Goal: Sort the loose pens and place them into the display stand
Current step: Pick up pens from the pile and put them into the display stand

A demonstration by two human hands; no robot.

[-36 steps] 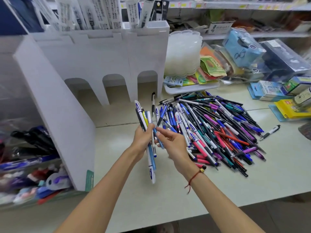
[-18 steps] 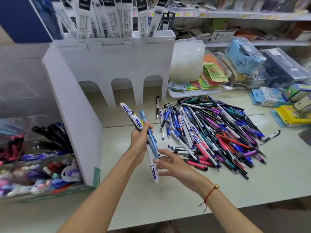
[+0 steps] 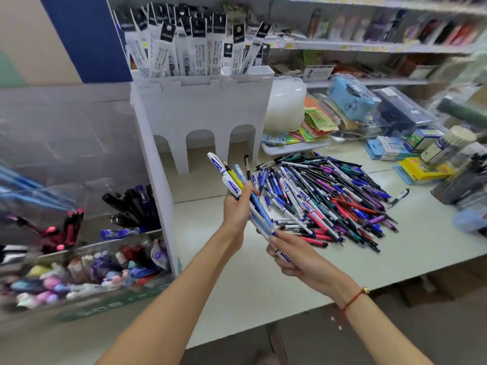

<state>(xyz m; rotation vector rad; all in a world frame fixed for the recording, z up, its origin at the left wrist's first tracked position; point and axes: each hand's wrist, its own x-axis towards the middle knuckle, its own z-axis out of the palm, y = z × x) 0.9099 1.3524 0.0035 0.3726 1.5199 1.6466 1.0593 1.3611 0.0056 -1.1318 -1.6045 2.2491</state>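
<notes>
Left grip (image 3: 237, 210): clasps pen bundle (image 3: 238, 189).
Right grip (image 3: 295, 255): fingers curled under the bundle's lower ends.
Pile (image 3: 329, 198): on surface (image 3: 237, 285).

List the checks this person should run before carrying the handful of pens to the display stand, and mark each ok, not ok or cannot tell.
1. Left hand grips the bundle of pens: ok.
2. Right hand steadies the bundle's lower ends: ok.
3. Pens in the bundle all one kind: not ok, a yellow one and light blue ones sit among the white.
4. Pen tips all point one way: cannot tell.
5. Free slot in the white display stand: cannot tell.
6. Pile of loose pens finished: not ok, many remain on the table.
</notes>
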